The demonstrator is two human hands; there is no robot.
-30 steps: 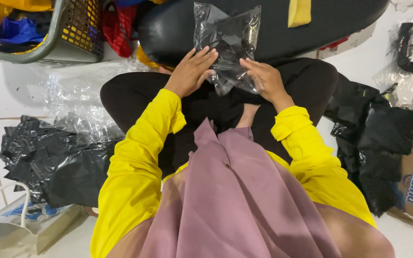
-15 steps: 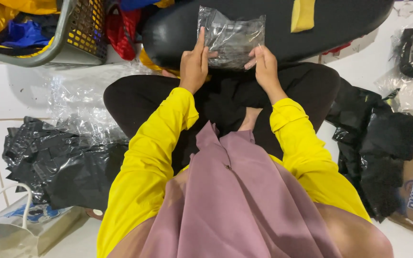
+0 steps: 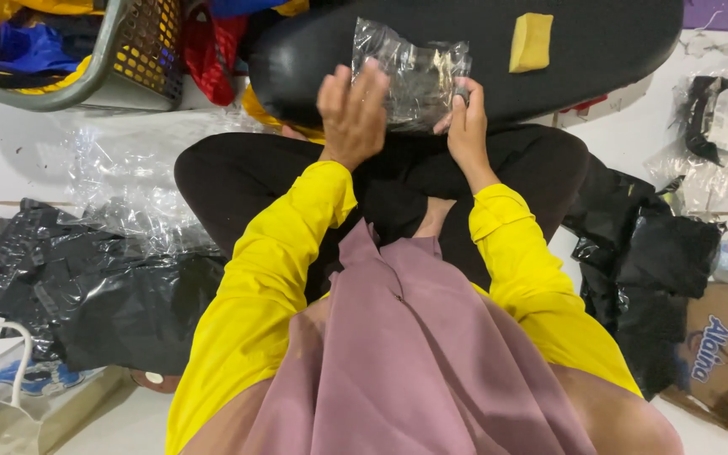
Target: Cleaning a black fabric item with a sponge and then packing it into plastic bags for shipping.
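A clear plastic packet point(image 3: 414, 76) with something dark folded inside lies on a black padded board point(image 3: 465, 50) in front of my knees. My left hand point(image 3: 351, 114) is raised over the packet's left edge, fingers spread, slightly blurred. At the packet's right edge my right hand point(image 3: 465, 126) presses or pinches it with the fingertips. I sit cross-legged in black trousers, with yellow sleeves and a mauve cloth hanging down my front.
A yellow sponge point(image 3: 531, 42) lies on the board at the right. A mesh basket point(image 3: 128, 50) with coloured cloth stands at the upper left. Black plastic bags point(image 3: 86, 286) and clear wrappers lie left, more black bags point(image 3: 650, 261) and a cardboard box point(image 3: 722, 354) right.
The packet went from being held up in both hands to lying on the black board. My left hand has lifted off it and spread its fingers.
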